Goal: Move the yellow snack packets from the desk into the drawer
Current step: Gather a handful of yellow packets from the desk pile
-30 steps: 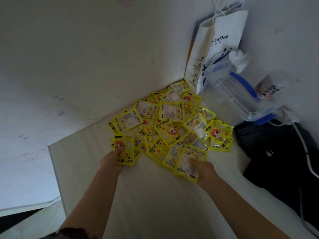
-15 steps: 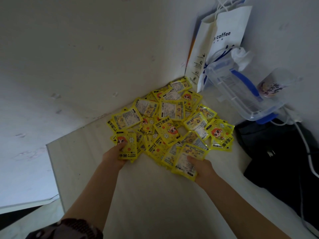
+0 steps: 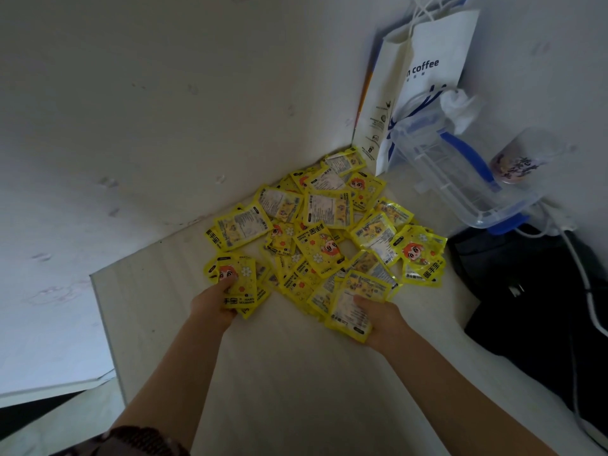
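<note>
Yellow snack packets (image 3: 324, 238) heaped on desk (image 3: 269, 373) toward twelve o'clock, near edge pinched by left hand (image 3: 214, 302) at ten and right hand (image 3: 383, 319) at two, probably for gathering; drawer unseen.

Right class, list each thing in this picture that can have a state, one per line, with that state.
Left hand: grips packets at the pile's near left edge.
Right hand: grips a packet at the near right edge.
Yellow packets: heaped loose on the desk.
Plastic container: tilted, leaning.
Paper bag: upright against the wall.
</note>
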